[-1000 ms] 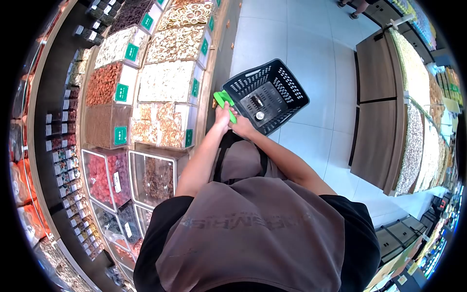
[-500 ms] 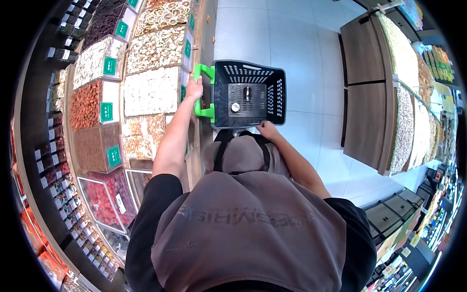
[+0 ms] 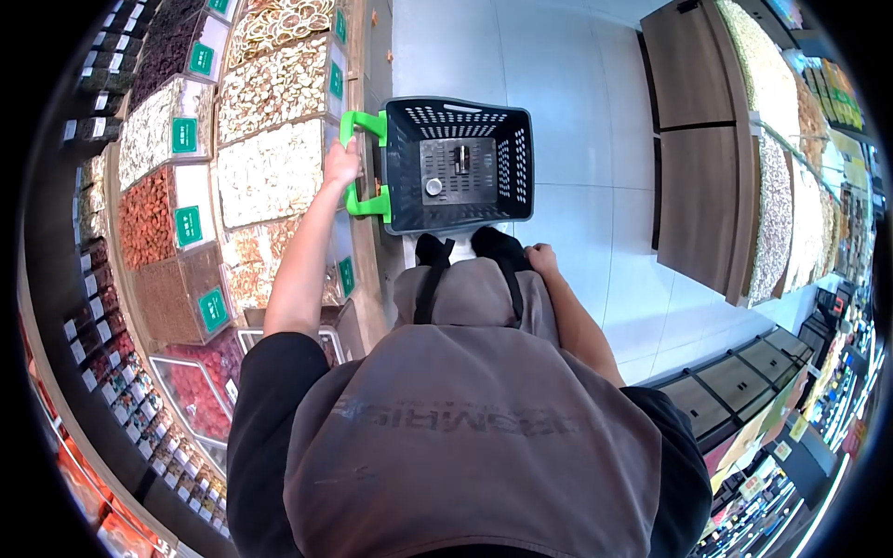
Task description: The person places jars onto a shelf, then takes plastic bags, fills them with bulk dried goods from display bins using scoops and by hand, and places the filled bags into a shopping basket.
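Gripping green handle (image 3: 353, 201), left hand (image 3: 341, 166); fingers (image 3: 349, 152) partly hidden.

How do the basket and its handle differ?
The basket is black, while the handle is bright green. The basket is wide and boxy, with rows of holes in its walls; the handle is a slim bar with no visible holes. The left hand grips the handle, while the basket's body has neither that hand nor the right hand on it. They are joined, the handle at one end of the basket.
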A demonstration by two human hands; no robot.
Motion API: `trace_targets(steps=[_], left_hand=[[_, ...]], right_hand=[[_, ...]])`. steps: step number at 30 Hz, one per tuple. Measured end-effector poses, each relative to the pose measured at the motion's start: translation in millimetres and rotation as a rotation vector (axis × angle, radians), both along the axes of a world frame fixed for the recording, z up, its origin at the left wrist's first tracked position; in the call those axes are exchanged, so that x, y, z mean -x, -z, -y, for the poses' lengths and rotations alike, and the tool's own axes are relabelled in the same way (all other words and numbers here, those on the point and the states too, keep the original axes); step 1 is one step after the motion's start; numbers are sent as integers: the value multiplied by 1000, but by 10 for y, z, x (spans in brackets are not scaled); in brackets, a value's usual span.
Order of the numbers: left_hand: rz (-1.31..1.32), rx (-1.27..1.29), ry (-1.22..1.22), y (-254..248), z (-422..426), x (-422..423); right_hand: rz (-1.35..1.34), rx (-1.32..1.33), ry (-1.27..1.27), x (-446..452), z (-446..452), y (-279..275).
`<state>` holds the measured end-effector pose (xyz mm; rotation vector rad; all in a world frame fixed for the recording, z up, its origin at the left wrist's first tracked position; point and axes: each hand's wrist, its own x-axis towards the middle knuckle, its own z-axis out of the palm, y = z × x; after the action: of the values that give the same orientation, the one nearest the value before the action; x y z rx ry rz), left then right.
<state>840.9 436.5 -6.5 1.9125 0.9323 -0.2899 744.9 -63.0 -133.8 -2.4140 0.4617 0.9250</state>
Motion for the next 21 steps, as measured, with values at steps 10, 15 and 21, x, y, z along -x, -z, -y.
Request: trace_targets(steps=[10, 15, 21], left_hand=[[352, -381, 365, 163, 1659, 540], [-294, -167, 520, 738, 2696, 1393], [-294, -35, 309, 778, 2798, 1807]], right_hand=[[49, -169, -507, -922, 395, -93], [3, -263, -325, -1222, 998, 22], [-86, -9, -649, -1244, 1746, 455]])
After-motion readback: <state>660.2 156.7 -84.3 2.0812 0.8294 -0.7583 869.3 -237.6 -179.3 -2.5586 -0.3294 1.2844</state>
